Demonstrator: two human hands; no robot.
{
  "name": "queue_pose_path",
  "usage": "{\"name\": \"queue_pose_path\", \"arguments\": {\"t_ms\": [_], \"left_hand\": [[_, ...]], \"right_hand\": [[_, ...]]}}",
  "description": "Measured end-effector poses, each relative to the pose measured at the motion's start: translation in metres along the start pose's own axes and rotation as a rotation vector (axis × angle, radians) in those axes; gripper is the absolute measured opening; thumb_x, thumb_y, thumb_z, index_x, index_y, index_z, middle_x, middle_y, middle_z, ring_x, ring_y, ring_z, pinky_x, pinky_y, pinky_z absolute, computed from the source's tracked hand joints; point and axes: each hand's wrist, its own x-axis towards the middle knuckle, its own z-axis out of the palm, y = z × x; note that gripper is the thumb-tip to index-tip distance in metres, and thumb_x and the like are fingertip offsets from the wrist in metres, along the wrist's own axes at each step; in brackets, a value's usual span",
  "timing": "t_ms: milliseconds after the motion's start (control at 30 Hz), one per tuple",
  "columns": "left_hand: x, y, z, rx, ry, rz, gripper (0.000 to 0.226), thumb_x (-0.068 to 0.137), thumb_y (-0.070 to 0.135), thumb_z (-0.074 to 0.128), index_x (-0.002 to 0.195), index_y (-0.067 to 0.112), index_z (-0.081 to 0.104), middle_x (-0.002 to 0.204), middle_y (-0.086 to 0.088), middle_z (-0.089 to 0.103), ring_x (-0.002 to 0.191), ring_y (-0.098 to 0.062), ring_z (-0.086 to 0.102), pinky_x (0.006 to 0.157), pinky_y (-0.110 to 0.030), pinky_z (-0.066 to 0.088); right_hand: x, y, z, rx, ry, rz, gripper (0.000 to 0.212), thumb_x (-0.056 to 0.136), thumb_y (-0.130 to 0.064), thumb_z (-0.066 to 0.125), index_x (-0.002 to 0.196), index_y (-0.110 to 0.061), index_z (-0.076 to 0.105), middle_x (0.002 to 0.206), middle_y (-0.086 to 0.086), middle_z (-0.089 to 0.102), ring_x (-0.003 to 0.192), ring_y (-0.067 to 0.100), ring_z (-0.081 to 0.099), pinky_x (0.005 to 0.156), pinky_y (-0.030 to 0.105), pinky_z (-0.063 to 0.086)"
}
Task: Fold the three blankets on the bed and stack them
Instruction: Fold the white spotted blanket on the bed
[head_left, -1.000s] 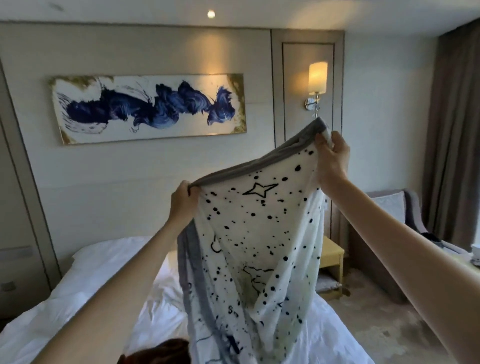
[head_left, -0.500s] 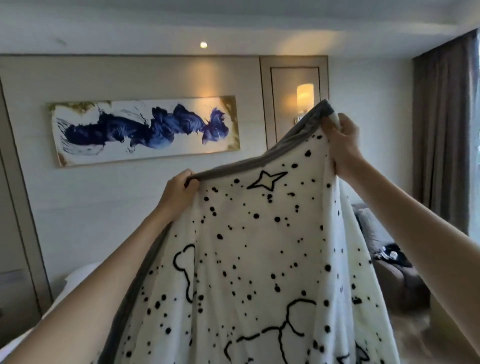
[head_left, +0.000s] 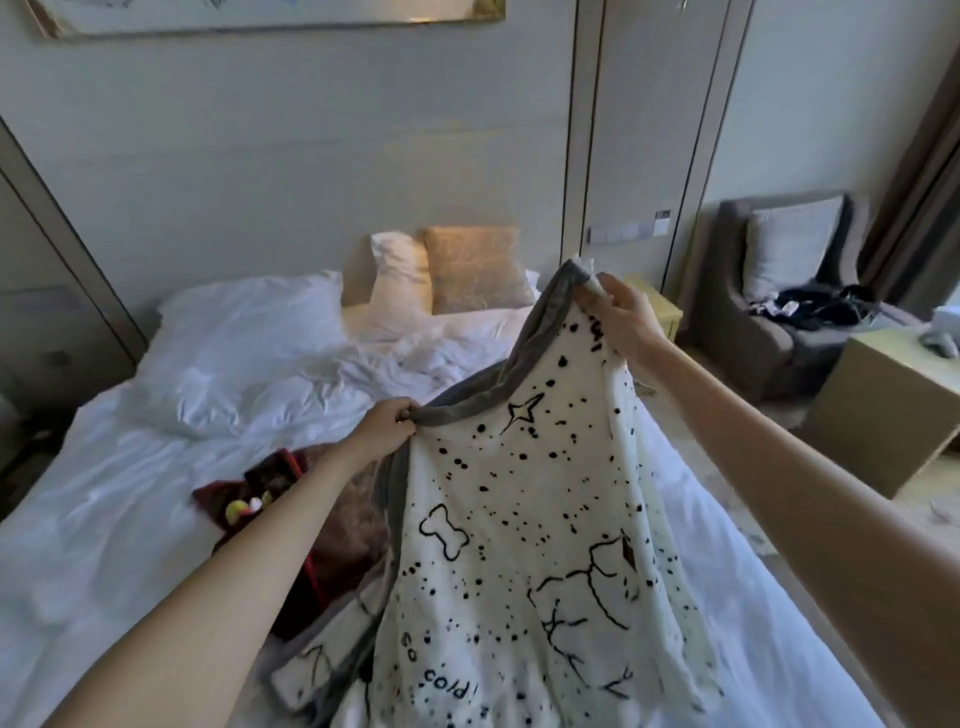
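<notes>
A white blanket with black spots, a star, a bone drawing and a grey border hangs over the bed. My left hand pinches its grey top edge at one corner. My right hand grips the other top corner, higher and further away. The blanket's lower part drapes down onto the mattress. A dark red blanket with a small yellow figure lies crumpled on the bed under my left forearm, with brownish plush cloth beside it, partly hidden by the white blanket.
White pillows and a tan cushion lean at the headboard. A yellow nightstand stands right of the bed. Further right are a grey armchair with dark clothes on it and a wooden table corner.
My view has tipped down from the wall to the bed. Both hands have lowered the white blanket, still gripping its top edge, and its lower part now rests on the mattress.
</notes>
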Motion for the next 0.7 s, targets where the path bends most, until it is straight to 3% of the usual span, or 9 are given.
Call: {"name": "queue_pose_path", "arguments": {"t_ms": [100,167,200,267,367,467,567,700], "left_hand": [[-0.004,-0.01,0.013,-0.032,-0.053,-0.073,0.026,0.087,-0.005,0.047,0.092,0.014,0.063,0.096,-0.01,0.063,0.094,-0.026,0.059,0.076,-0.034,0.046],[-0.002,-0.001,0.015,-0.106,-0.063,-0.077,0.028,0.089,-0.005,0.051,0.111,0.006,0.063,0.111,-0.013,0.065,0.102,-0.025,0.061,0.085,-0.034,0.051],[-0.001,0.01,0.014,-0.183,-0.051,-0.043,0.027,0.091,-0.005,0.055,0.116,0.003,0.061,0.113,-0.014,0.065,0.1,-0.023,0.061,0.081,-0.026,0.052],[0.002,0.043,0.007,-0.365,-0.01,0.044,0.021,0.093,0.005,0.061,0.113,0.014,0.062,0.112,-0.007,0.064,0.094,-0.015,0.061,0.069,-0.016,0.046],[-0.002,0.094,-0.006,-0.522,-0.031,0.19,0.024,0.088,0.033,0.067,0.111,0.03,0.062,0.109,0.008,0.069,0.1,-0.005,0.064,0.079,-0.017,0.049],[-0.003,0.117,-0.007,-0.378,0.043,0.295,0.033,0.089,0.032,0.069,0.112,0.009,0.063,0.1,-0.007,0.068,0.093,-0.015,0.062,0.083,-0.03,0.049],[-0.001,0.122,-0.003,-0.271,0.09,0.305,0.03,0.094,0.02,0.063,0.114,-0.002,0.058,0.109,-0.028,0.061,0.093,-0.022,0.055,0.09,-0.045,0.046],[0.001,0.121,0.001,-0.289,0.113,0.354,0.021,0.098,0.015,0.056,0.11,-0.002,0.055,0.094,-0.023,0.054,0.086,-0.019,0.047,0.079,-0.032,0.038]], "right_hand": [[-0.008,0.014,0.013,-0.017,-0.039,0.027,0.018,0.092,-0.023,0.061,0.076,-0.018,0.056,0.072,-0.002,0.059,0.06,0.012,0.057,0.055,0.026,0.05],[-0.011,0.017,0.019,-0.038,-0.086,0.037,0.02,0.093,-0.022,0.061,0.083,-0.005,0.056,0.078,0.008,0.057,0.069,0.02,0.055,0.064,0.033,0.046],[-0.013,0.017,0.022,-0.058,-0.112,0.038,0.027,0.093,-0.023,0.061,0.088,0.003,0.055,0.08,0.011,0.055,0.072,0.022,0.053,0.066,0.036,0.045],[-0.015,0.014,0.029,-0.111,-0.16,0.023,0.031,0.092,-0.026,0.062,0.083,0.003,0.054,0.077,0.01,0.052,0.069,0.019,0.051,0.063,0.031,0.043],[-0.016,0.009,0.041,-0.189,-0.222,-0.038,0.031,0.091,-0.021,0.063,0.065,-0.014,0.048,0.064,-0.002,0.044,0.056,0.009,0.04,0.05,0.016,0.031],[-0.015,0.008,0.049,-0.259,-0.267,-0.095,0.027,0.089,-0.018,0.066,0.075,0.004,0.056,0.065,0.002,0.043,0.057,0.007,0.035,0.048,0.014,0.025],[-0.014,0.009,0.051,-0.231,-0.257,-0.095,0.02,0.086,-0.019,0.07,0.088,-0.003,0.057,0.062,-0.001,0.052,0.048,0.001,0.038,0.045,0.012,0.028],[-0.015,0.021,0.05,-0.19,-0.178,-0.16,0.026,0.081,-0.012,0.072,0.09,-0.01,0.048,0.072,0.001,0.06,0.055,0.012,0.049,0.055,0.028,0.041]]}}
